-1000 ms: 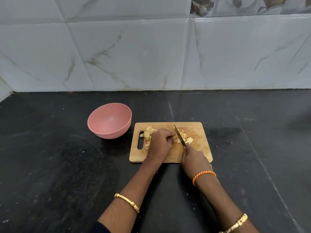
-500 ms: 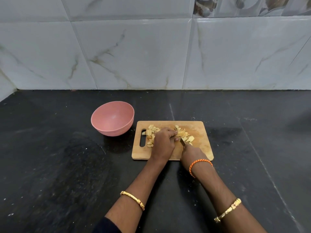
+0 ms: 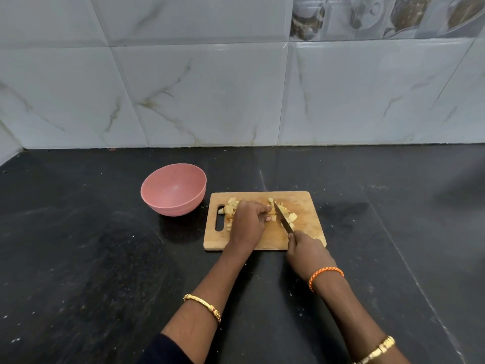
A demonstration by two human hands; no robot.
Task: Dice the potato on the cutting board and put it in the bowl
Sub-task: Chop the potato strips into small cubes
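Wrists: gold bangle (image 3: 203, 306) on your left, orange thread band (image 3: 325, 275) on your right, nearest the cam.
Right hand (image 3: 307, 252): fingers wrapped round the handle of a kitchen knife (image 3: 282, 217), blade angled away across the pile.
Left hand (image 3: 248, 222): fingers curled, pinning a potato piece (image 3: 273, 210) just beside the blade.
Potato: diced bits (image 3: 291, 218) right of the blade, more bits (image 3: 231, 207) by the handle slot, all on the wooden cutting board (image 3: 309, 206).
Bowl (image 3: 173, 189): pink, left of the board, looks empty.
Risk: fingertips sit v. close to the edge; a slipping piece could bring a nick. Bits near the slot may roll off.
Writing: none readable.
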